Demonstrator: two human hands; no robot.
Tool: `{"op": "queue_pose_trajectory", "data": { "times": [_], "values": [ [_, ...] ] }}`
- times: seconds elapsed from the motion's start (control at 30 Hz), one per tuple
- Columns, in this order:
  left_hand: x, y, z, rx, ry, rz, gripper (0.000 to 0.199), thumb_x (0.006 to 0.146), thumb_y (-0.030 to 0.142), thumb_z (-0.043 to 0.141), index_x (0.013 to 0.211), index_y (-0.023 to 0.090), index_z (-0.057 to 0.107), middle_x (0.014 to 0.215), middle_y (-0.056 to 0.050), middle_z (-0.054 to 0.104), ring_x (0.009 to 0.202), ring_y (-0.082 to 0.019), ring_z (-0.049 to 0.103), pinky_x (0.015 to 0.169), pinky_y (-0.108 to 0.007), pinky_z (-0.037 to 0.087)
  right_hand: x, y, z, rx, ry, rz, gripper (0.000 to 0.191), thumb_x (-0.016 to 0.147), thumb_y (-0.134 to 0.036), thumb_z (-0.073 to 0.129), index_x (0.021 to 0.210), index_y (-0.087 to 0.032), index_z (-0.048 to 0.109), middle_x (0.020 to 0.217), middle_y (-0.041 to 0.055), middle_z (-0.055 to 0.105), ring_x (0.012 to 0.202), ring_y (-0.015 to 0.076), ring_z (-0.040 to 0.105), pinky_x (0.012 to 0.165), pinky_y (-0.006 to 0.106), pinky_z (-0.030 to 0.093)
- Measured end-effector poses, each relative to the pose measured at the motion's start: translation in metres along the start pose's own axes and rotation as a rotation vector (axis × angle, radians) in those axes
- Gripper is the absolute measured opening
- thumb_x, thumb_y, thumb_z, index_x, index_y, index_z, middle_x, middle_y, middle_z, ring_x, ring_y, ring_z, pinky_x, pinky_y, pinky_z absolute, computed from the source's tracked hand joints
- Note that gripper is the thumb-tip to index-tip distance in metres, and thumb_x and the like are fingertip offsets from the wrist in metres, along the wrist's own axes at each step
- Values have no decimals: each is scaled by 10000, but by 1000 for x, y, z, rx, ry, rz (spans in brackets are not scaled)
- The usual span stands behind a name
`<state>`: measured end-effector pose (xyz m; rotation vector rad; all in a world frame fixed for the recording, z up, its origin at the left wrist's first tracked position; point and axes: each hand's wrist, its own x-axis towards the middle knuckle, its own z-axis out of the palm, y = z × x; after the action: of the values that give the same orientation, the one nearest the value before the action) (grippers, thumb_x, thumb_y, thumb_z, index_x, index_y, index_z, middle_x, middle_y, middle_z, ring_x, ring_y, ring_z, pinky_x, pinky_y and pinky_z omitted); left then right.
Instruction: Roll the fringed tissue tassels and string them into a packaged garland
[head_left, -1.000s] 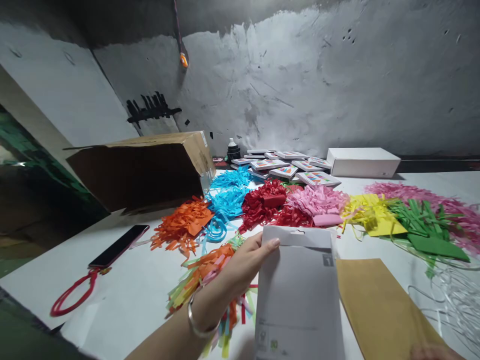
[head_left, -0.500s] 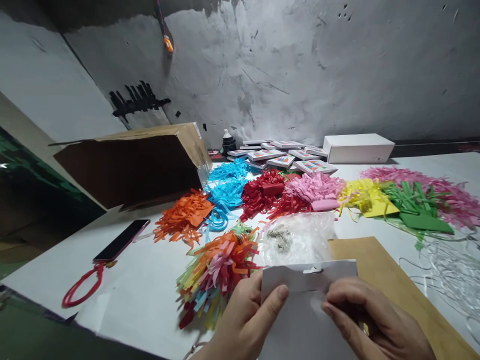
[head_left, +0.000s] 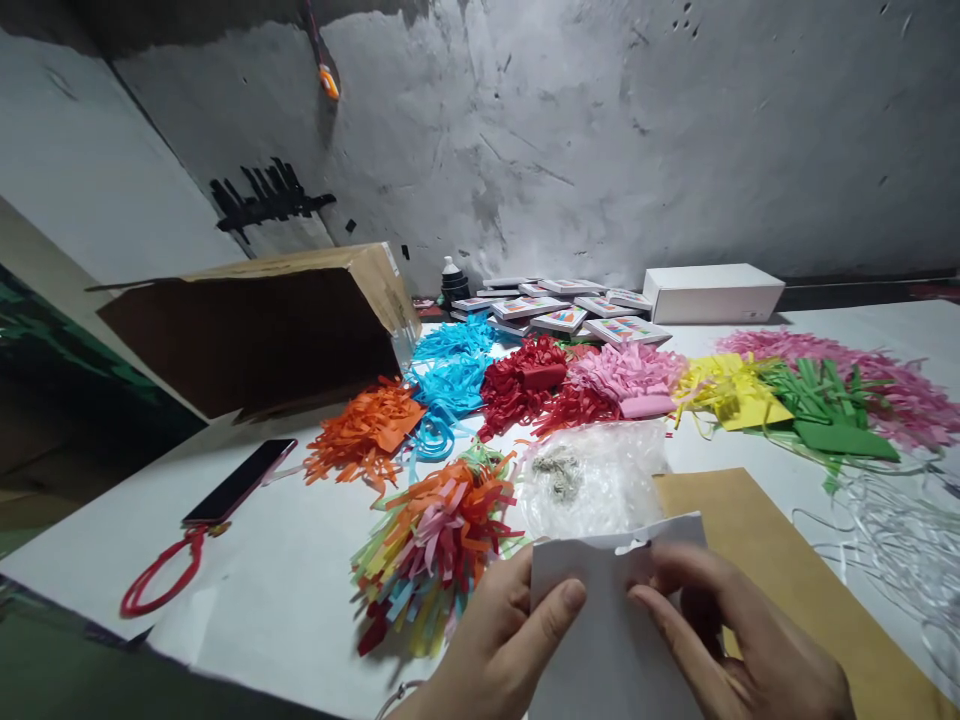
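Note:
A white flat box (head_left: pixel 592 640) with a hang-hole tab at its top edge is held upright close to me. My left hand (head_left: pixel 517 630) grips its left side, thumb on the near face. My right hand (head_left: pixel 735 630) pinches the upper right part beside the slot, fingertips bent over the tab. Just behind the box lies a clear plastic bag (head_left: pixel 622 480) with small metallic bits inside. Left of it sits a bundle of multicoloured paper tassels (head_left: pixel 439 555).
Orange (head_left: pixel 367 425), blue (head_left: pixel 454 375), red (head_left: pixel 525 380), pink (head_left: pixel 630 375), yellow (head_left: pixel 731 395) and green tassels (head_left: pixel 832 400) cross the table. A phone (head_left: pixel 240 483), brown cardboard (head_left: pixel 772 540), clear cord (head_left: pixel 900 540), open carton (head_left: pixel 375 290), printed boxes (head_left: pixel 562 320) and a white box (head_left: pixel 712 295) surround them.
My right fingers have moved slightly left and up over the tab, covering part of the slot. The box has tilted a little, and the view has shifted slightly.

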<state>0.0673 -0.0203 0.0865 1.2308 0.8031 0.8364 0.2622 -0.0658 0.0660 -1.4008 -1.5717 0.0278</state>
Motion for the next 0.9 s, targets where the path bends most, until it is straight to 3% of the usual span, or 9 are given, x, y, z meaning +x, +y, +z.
{"op": "queue_pose_trajectory", "data": {
  "times": [0.07, 0.13, 0.23, 0.3, 0.47, 0.53, 0.7, 0.8, 0.9],
  "values": [
    [0, -4, -1, -11, 11, -6, 418, 884, 531, 682, 1075, 164, 743, 868, -107, 761, 783, -233, 698, 698, -295, 554, 1, 8, -1, -113, 76, 5, 452, 950, -506, 607, 1315, -251, 529, 830, 6, 678, 655, 157, 665, 676, 251, 584],
    [-1, -7, -1, -31, 8, 4, 416, 893, 522, 675, 1107, 170, 732, 874, -104, 763, 773, -227, 701, 692, -287, 550, 3, 16, -1, -197, 140, -25, 664, 902, -591, 631, 1421, -224, 440, 1006, 76, 668, 854, 228, 684, 819, 359, 595],
    [0, -8, -1, -34, -37, 15, 392, 907, 516, 663, 1088, 176, 738, 903, -98, 767, 789, -211, 697, 698, -260, 534, 6, 23, -1, -199, 76, -29, 787, 862, -654, 639, 1475, -231, 384, 1279, 133, 595, 1054, 277, 661, 831, 376, 607],
    [1, -6, -1, -9, -62, 25, 382, 910, 515, 662, 1053, 172, 748, 923, -96, 768, 814, -205, 692, 704, -245, 521, 9, 24, -1, -133, 3, -8, 765, 866, -623, 655, 1479, -256, 385, 1297, 109, 597, 1037, 245, 678, 732, 290, 619],
    [2, -6, 0, -34, -30, 33, 372, 910, 490, 673, 1074, 162, 732, 959, -107, 770, 865, -231, 708, 756, -281, 543, 12, 24, -2, 62, -90, 51, 335, 970, -430, 599, 1283, -313, 573, 1149, 30, 670, 899, 151, 716, 572, 143, 570],
    [2, -10, 1, -66, -9, 29, 381, 902, 490, 682, 1085, 159, 725, 959, -115, 772, 864, -248, 717, 766, -313, 564, 11, 24, -2, 104, -109, 84, 351, 978, -412, 587, 1312, -310, 553, 1208, 42, 655, 922, 152, 714, 509, 125, 546],
    [1, -18, 3, -92, 55, 17, 375, 897, 473, 693, 1105, 161, 725, 969, -124, 779, 888, -270, 730, 756, -330, 586, 10, 25, 1, 31, -93, 35, 675, 856, -521, 721, 1436, -309, 447, 1249, 56, 605, 1039, 198, 687, 803, 250, 613],
    [1, -20, 4, -112, 107, -18, 397, 877, 474, 718, 1123, 162, 724, 952, -122, 783, 895, -284, 737, 733, -325, 591, 10, 26, -1, 41, -155, 24, 683, 879, -474, 700, 1477, -338, 399, 1327, 61, 572, 1120, 205, 666, 846, 260, 607],
    [3, -21, 2, -163, 109, -28, 436, 850, 486, 745, 1128, 151, 722, 954, -130, 786, 892, -296, 743, 748, -349, 600, 7, 30, -2, 116, -201, 117, 657, 930, -401, 634, 1517, -367, 338, 1421, 64, 549, 1234, 225, 616, 919, 299, 589]
  ]
}}
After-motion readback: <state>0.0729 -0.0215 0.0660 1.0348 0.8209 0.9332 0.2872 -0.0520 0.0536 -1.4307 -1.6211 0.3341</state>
